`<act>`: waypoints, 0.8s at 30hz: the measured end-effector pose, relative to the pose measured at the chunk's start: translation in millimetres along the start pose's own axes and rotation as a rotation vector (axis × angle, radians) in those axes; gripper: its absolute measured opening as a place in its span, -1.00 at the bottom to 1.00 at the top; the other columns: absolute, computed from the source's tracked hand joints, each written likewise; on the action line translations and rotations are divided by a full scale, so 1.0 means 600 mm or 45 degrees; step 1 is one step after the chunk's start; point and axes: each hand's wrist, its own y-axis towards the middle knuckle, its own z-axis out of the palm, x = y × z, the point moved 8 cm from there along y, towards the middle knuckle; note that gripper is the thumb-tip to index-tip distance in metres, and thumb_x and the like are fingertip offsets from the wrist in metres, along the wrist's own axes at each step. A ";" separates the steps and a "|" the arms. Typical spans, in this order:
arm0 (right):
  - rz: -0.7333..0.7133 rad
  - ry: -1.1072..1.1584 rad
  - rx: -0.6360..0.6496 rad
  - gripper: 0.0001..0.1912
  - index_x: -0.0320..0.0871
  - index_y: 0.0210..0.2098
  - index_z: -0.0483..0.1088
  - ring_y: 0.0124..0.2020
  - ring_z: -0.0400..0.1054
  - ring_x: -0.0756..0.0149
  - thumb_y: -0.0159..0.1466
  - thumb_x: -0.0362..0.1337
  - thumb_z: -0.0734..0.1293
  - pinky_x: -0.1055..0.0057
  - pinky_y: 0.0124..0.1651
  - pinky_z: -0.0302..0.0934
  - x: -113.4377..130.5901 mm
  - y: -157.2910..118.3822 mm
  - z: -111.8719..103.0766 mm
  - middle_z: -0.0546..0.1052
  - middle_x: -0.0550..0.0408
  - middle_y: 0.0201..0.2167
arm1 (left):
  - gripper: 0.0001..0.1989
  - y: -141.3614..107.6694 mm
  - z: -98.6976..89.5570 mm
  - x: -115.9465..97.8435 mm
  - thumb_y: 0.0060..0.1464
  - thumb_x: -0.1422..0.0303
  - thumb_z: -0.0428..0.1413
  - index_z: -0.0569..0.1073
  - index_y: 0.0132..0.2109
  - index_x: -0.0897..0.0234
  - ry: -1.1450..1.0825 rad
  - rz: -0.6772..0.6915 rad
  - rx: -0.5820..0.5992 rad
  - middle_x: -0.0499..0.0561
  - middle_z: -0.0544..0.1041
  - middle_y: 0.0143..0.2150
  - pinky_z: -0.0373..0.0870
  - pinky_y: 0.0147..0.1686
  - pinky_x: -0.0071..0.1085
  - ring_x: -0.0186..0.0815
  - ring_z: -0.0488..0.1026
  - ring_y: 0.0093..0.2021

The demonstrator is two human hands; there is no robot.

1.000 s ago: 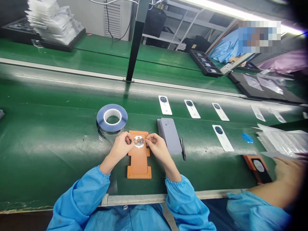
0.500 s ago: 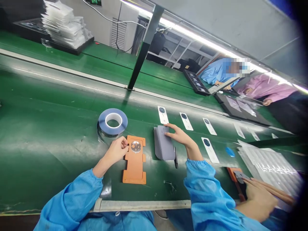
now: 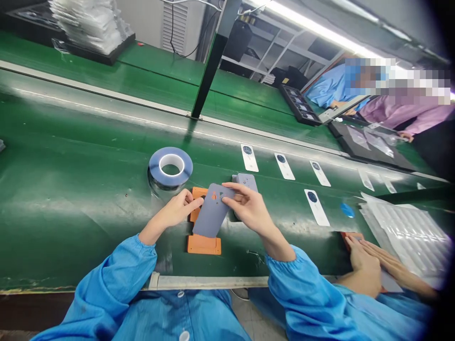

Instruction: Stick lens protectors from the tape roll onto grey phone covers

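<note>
A thin grey phone-shaped panel [image 3: 212, 218] with camera holes hangs tilted over the orange fixture [image 3: 204, 245], hiding its middle. My right hand [image 3: 247, 206] pinches the panel's upper right corner between thumb and fingers. At the panel's left edge is my left hand [image 3: 180, 207], thumb and fingers curled close together beside the fixture; whether they hold anything is too small to tell. Behind my right hand, the stack of grey panels [image 3: 246, 180] is partly hidden. A roll of blue tape [image 3: 156, 166] lies behind my left hand.
White cards with dark circles [image 3: 316, 208] lie across the green bench at the right. Farther right are a blue disc [image 3: 347, 210], clear plastic sleeves [image 3: 401, 232] and another person's hands [image 3: 366, 260] over an orange fixture. A dark post [image 3: 209, 76] stands behind.
My right hand has lifted a grey panel off the stack and brought it left over the orange fixture. My left hand stays by the fixture's upper left. The camera view has shifted slightly.
</note>
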 end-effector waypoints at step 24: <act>-0.381 -1.093 0.062 -0.44 -0.13 0.27 0.32 0.17 0.23 -0.14 0.28 -0.28 0.31 -0.14 0.21 0.24 -0.057 -0.012 0.076 0.33 -0.23 0.12 | -0.58 -0.003 0.038 -0.005 -0.04 0.28 0.31 0.13 -0.37 0.16 0.589 0.257 0.099 -0.08 0.30 -0.28 0.19 -0.34 -0.29 -0.24 0.30 -0.30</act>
